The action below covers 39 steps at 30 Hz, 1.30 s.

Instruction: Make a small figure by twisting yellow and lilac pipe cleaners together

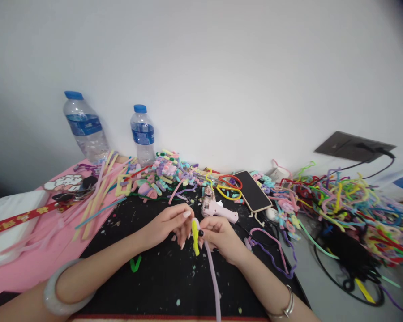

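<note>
Yellow piece (195, 239) is mid-frame by the lilac stem (212, 273); long tail's loose, so looks half-done imo. Right hand (223, 237) has its grip pinched on the stem; left hand's (174, 222), can't tell. Glue gun (221, 211) just above.

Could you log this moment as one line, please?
left hand: beside yellow strip | right hand: pinching lilac strip | beyond hands: glue gun, phone

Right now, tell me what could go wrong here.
The pink glue gun lies just beyond the right hand; if hot, which I can't tell, it might burn skin. The long lilac strip trails below the hands, so the right forearm could tug it. The small yellow piece might slip.
</note>
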Available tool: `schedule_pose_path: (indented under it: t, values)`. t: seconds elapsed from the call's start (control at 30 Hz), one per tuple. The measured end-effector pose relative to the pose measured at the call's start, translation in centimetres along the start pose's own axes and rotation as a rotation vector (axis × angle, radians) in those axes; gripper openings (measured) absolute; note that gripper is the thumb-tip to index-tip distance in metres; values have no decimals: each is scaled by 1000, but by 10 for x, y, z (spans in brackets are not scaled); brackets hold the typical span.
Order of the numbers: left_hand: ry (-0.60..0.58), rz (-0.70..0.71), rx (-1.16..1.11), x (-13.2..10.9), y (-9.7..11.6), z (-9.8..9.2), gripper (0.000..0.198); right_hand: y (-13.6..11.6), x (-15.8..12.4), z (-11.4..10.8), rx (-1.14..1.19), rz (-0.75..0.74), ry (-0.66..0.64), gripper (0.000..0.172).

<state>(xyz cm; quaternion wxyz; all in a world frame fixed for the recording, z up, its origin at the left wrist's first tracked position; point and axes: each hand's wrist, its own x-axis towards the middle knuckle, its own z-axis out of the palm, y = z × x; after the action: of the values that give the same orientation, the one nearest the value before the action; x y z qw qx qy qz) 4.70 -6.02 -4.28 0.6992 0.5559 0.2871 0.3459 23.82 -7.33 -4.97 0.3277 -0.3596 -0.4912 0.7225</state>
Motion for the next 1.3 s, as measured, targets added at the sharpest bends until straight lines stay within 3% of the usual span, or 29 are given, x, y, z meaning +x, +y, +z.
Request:
schedule_pose_path:
  t: [0.23, 0.67, 0.77, 1.0, 1.07, 1.2, 1.3]
  values:
    - [-91, -48, 11, -2, -4, 1, 30, 0, -1, 0, 3, 53, -94, 18]
    - [-63, -53, -2, -2, -4, -1, 28, -1, 0, -1, -13, 67, -99, 25]
    - [12, -30, -96, 0, -3, -2, 27, -5, 1, 0, -29, 10, -41, 29]
    - [341, 99, -443, 6, 1, -7, 18, -7, 4, -2, 38, -82, 41, 46]
    - [389, 101, -492, 8, 1, -10, 16, -7, 3, -4, 109, -92, 34, 44]
    - [479, 102, -524, 9, 0, -14, 12, -11, 2, -8, 278, -90, -14, 23]
    - [515, 106, -508, 9, -2, -14, 13, -14, 1, -7, 302, -123, 0, 31]
